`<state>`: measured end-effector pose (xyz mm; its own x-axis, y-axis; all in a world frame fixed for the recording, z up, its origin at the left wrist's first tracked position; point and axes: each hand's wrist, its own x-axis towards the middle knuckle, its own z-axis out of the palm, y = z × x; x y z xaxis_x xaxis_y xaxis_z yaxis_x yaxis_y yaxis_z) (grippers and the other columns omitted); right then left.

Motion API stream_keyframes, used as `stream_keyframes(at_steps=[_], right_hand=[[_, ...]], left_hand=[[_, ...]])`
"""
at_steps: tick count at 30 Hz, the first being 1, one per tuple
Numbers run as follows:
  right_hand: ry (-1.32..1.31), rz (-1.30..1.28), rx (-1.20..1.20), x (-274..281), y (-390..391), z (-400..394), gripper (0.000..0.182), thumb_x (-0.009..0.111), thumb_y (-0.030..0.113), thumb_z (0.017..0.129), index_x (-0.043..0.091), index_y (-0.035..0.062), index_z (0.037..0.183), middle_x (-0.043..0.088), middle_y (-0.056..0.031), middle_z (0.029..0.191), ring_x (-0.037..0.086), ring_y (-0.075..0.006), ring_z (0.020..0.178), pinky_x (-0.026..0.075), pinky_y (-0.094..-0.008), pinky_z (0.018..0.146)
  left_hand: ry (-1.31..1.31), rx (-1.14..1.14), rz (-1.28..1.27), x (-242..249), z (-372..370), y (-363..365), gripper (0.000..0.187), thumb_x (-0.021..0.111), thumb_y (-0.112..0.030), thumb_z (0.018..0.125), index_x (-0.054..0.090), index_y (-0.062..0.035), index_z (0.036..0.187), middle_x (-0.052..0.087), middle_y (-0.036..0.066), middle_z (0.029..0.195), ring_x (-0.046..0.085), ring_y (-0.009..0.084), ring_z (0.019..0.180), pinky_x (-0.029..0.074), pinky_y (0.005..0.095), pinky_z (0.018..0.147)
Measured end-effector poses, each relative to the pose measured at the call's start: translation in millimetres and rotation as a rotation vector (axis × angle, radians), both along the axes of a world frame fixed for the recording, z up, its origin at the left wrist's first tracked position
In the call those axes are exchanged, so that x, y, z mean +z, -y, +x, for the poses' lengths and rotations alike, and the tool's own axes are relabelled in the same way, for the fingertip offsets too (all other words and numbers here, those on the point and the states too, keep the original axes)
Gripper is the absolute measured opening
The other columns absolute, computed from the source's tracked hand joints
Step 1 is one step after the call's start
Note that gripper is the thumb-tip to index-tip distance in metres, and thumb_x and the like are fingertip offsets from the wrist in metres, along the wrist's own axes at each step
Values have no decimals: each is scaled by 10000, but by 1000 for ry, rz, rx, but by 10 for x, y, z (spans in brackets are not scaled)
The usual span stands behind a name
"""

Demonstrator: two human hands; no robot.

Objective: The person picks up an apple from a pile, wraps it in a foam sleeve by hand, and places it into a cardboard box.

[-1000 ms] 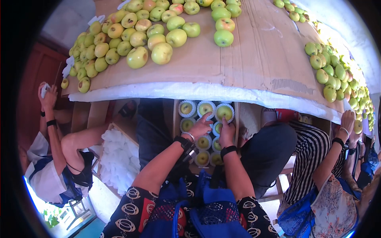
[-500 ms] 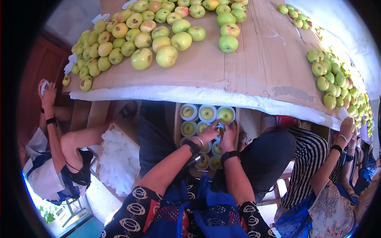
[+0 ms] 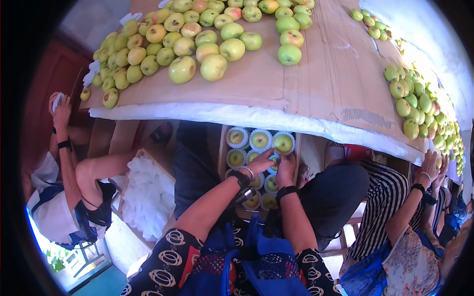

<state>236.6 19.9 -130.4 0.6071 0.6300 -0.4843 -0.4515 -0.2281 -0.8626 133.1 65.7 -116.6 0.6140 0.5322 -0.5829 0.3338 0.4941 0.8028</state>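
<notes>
Apple: the top-right apple (image 3: pixel 283 143) in the box (image 3: pixel 222 155) is seated in a white foam net (image 3: pixel 291 150); its pale green-yellow skin is left bare on top, with a darker hollow turned up. No bruise can be made out.
Left hand (image 3: pixel 260 164): it is held over the netted apples (image 3: pixel 236 158), its fingers partly stretched toward the right hand. Whether anything is gripped cannot be told.
Right hand (image 3: pixel 286 170): it is placed at the near side of the apple, fingers bent and pointed up the box. A firm grip can be neither confirmed nor ruled out.
Net: it could be pushed down or torn if its rim were caught by a fingertip; the skin would then be left open to rubbing.
Rows: neighbouring apples could be tilted or bruised if one were pressed down too hard in so tight a space.
Desk edge (image 3: pixel 197 112): the far end of the box is overhung by it, so an apple lifted there could be knocked.
Hidden apples: those beneath the hands are partly covered, so a crooked one might be missed.
Desk (image 3: pixel 321 79): loose apples (image 3: pixel 183 47) are heaped on it, green to yellow, some blushed red or marked brown; one near the edge could be rolled off if the pile were jolted.
</notes>
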Motion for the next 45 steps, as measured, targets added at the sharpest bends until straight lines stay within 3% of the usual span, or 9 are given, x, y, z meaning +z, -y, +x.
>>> stream_keyframes(at_steps=[3, 8, 14, 18, 25, 33, 37, 39, 45], right_hand=[[229, 30, 24, -276, 24, 6, 207, 550, 56, 790, 532, 0, 989, 545, -27, 777, 479, -96, 583, 374, -234, 495], [-293, -116, 20, 124, 218, -180, 40, 506, 63, 780, 519, 48, 815, 530, -20, 748, 526, -122, 630, 408, -237, 519], [-507, -99, 645, 511, 307, -698, 107, 589, 184, 806, 557, 90, 846, 565, -4, 796, 555, -97, 678, 436, -223, 551], [-342, -37, 1064, 504, 474, -1081, 240, 620, 229, 808, 564, 66, 974, 575, -12, 843, 549, -83, 729, 446, -221, 599], [-194, -9, 1168, 521, 560, -1205, 321, 604, 249, 825, 539, 44, 1064, 576, -22, 885, 541, -105, 770, 450, -243, 644], [-277, -78, 1092, 525, 603, -1145, 316, 589, 243, 839, 527, 59, 1088, 572, -22, 949, 550, -109, 801, 447, -248, 665], [-319, -78, 1024, 447, 568, -1122, 298, 582, 230, 844, 533, 55, 1080, 580, -17, 945, 556, -110, 808, 445, -240, 657], [-330, -83, 1015, 425, 547, -1120, 293, 581, 225, 844, 535, 54, 1078, 582, -16, 943, 558, -111, 808, 444, -236, 652], [-345, -116, 994, 462, 520, -1127, 280, 552, 175, 859, 522, 58, 1111, 566, -52, 1021, 549, -113, 838, 448, -226, 685]], left_hand=[[43, 41, -83, 163, -78, 2, 709, 529, -162, 758, 214, -98, 1390, 315, 101, 1373, 368, 241, 1194, 361, 391, 924], [231, 102, -285, 609, -660, -11, 459, 534, -143, 837, 393, -81, 1270, 476, 91, 1252, 532, 192, 1051, 445, 342, 859], [-135, 813, 496, 1239, -2214, 243, 313, 458, -39, 835, 472, -39, 1147, 578, 102, 1054, 592, 158, 837, 490, 267, 661], [-958, 307, 1031, 633, -3141, 823, 411, 563, 41, 706, 495, -28, 1105, 547, 147, 1100, 538, 303, 1000, 438, 358, 854], [-894, 233, 879, 139, -3159, 1072, 464, 616, 40, 650, 511, -56, 1092, 520, 169, 1139, 495, 330, 1058, 397, 381, 913], [-1129, 390, 1015, 258, -3203, 1025, 403, 669, -35, 651, 560, -106, 1032, 595, 94, 707, 579, 273, 715, 467, 324, 645], [-975, 726, 654, 577, -3208, 1090, 315, 632, -9, 688, 560, -81, 986, 571, 66, 754, 539, 192, 694, 440, 291, 695], [-455, 1037, 747, 445, -3440, 1181, 257, 592, 6, 711, 552, -69, 953, 539, 3, 774, 500, 121, 685, 422, 255, 642], [-311, 1229, 410, 492, -3543, 1169, 222, 496, -24, 764, 531, -102, 969, 506, -22, 735, 454, 69, 620, 368, 208, 510]])
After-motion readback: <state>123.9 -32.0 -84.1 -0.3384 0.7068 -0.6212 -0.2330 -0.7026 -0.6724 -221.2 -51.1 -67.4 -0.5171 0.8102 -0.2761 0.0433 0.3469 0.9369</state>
